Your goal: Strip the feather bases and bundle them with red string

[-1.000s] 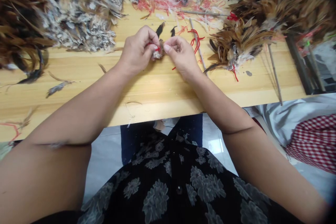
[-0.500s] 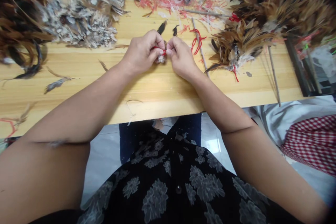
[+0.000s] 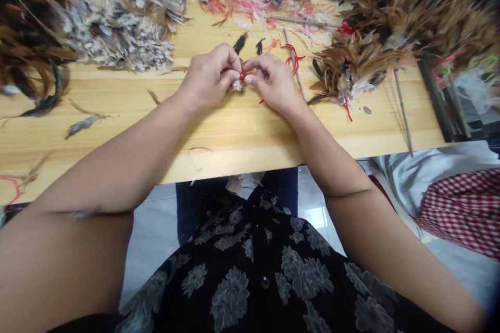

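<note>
In the middle of the wooden table my left hand [image 3: 213,75] is closed on a small feather bundle [image 3: 236,85], whose pale fluffy quill end pokes out below the thumb. Red string [image 3: 242,76] is wrapped around the bundle. My right hand [image 3: 271,80] pinches that string between thumb and forefinger, right beside the left fingertips. The rest of the bundle is hidden by my fingers. Loose red strings [image 3: 294,57] lie just beyond my right hand, across a thin stick [image 3: 299,80].
A big heap of brown and grey feathers [image 3: 117,36] covers the table's left back. Pink-red string scraps [image 3: 250,0] lie at the back. Brown feather bundles [image 3: 347,70] sit at the right, near another stick [image 3: 403,112] and a dark-edged tray [image 3: 435,99]. A checked cloth [image 3: 461,213] hangs below.
My right hand has opened its grip shape slightly and drawn a little away from the left fingers with the string. A red string end now shows under it. The left hand still holds the bundle.
</note>
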The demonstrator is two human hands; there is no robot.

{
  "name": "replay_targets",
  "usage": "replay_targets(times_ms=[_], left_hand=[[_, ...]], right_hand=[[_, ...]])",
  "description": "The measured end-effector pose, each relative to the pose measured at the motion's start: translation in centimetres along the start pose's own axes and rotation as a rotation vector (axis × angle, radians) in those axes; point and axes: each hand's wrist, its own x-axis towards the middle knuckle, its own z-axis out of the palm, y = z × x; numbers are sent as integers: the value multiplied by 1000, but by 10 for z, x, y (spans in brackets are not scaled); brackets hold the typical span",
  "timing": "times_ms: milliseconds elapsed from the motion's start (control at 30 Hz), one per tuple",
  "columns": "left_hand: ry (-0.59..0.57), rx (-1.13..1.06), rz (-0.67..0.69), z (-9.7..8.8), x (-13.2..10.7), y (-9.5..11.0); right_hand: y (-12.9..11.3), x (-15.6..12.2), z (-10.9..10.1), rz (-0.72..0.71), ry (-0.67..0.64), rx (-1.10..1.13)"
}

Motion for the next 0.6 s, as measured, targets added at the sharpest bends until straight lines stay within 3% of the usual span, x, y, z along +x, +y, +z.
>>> replay_targets(times_ms=[167,300,467,600], left_hand=[[-28,18,-14,1,-3,4],[-70,-7,-30,-2,-7,12],[-42,-76,-52,-2,-8,10],[-51,-116,-49,-3,-9,8]], right_hand=[[-7,-2,0,2,-18,-3],[-22,-7,-11,45,-59,-117],[-40,-15,-24,53,-132,-252],[-37,-15,-27,2,-188,-235]])
